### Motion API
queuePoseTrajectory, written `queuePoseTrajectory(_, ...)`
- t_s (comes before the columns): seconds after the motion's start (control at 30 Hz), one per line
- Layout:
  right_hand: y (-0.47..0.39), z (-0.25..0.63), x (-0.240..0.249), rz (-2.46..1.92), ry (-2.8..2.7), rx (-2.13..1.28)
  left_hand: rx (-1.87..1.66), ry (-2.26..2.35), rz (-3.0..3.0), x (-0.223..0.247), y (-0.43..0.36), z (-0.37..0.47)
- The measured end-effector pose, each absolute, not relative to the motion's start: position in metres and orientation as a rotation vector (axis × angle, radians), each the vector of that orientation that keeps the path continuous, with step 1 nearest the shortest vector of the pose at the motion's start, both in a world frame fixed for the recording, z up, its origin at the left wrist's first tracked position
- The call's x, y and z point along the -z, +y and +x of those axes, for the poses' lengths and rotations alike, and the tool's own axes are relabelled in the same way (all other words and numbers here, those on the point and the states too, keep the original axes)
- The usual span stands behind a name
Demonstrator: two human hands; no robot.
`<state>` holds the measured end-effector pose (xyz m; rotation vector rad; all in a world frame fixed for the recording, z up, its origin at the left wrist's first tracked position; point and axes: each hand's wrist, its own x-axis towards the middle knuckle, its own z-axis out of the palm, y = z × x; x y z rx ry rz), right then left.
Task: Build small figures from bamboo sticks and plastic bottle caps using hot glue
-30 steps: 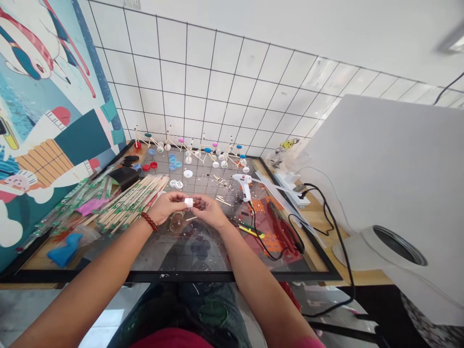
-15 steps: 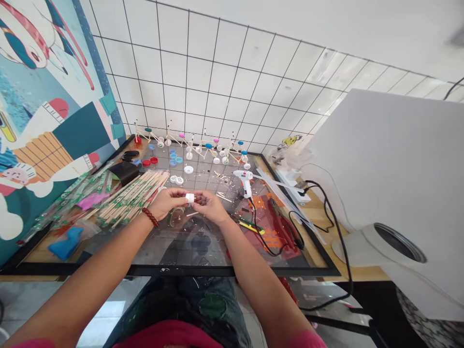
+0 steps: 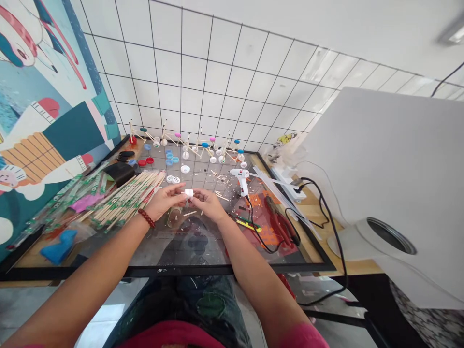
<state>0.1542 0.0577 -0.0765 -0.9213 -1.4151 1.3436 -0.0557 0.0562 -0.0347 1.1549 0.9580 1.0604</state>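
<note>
Over the middle of the table, a small white bottle cap (image 3: 189,193) is held between my two hands. My left hand (image 3: 164,200), with a red bead bracelet at the wrist, has its thumb against the cap's left side, the index finger slightly raised. From the other side, my right hand (image 3: 208,203) pinches the cap with thumb and fingers. Just beyond them lie a pair of white caps (image 3: 173,179) and a single white cap (image 3: 185,169). A white hot glue gun (image 3: 241,181) rests to the right, its black cord running toward me.
Several stick-and-cap models (image 3: 205,146) stand along the back. Wrapped sticks (image 3: 126,200) pile up at left, near blue caps (image 3: 170,157) and red caps (image 3: 146,161). Rightward are a yellow cutter (image 3: 249,225), red-handled pliers (image 3: 278,222), clear glue sticks (image 3: 286,200) and a power strip (image 3: 288,183).
The left index finger has lifted off the cap, and the cap has turned slightly in my fingers. The whole view has shifted a little as my head moved.
</note>
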Motion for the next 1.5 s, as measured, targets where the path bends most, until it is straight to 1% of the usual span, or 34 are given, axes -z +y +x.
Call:
queuePoseTrajectory(0.13, 0.055, 0.156, 0.070, -0.933, -1.432, -1.311, -1.162, 0.904, 1.350, 0.039, 0.062, -0.057)
queuePoseTrajectory(0.23, 0.054, 0.157, 0.070, -0.933, -1.449, -1.297, -1.175, 0.907, 1.471, 0.040, 0.062, -0.056)
queuePoseTrajectory(0.47, 0.059, 0.153, 0.084, -0.908, -1.417, -1.216, -1.103, 0.951, 1.305, 0.040, 0.059, -0.053)
queuePoseTrajectory(0.73, 0.059, 0.147, 0.090, -0.871, -1.432, -1.131, -1.119, 0.949, 1.307, 0.037, 0.058, -0.052)
queuePoseTrajectory(0.87, 0.059, 0.149, 0.090, -0.873, -1.432, -1.155, -1.172, 0.917, 1.369, 0.036, 0.058, -0.051)
queuePoseTrajectory(1.17, 0.054, 0.149, 0.079, -0.867, -1.403, -1.229, -1.081, 0.983, 1.341, 0.039, 0.056, -0.049)
queuePoseTrajectory(1.5, 0.051, 0.150, 0.079, -0.896, -1.405, -1.260, -1.046, 1.050, 1.388, 0.048, 0.059, -0.051)
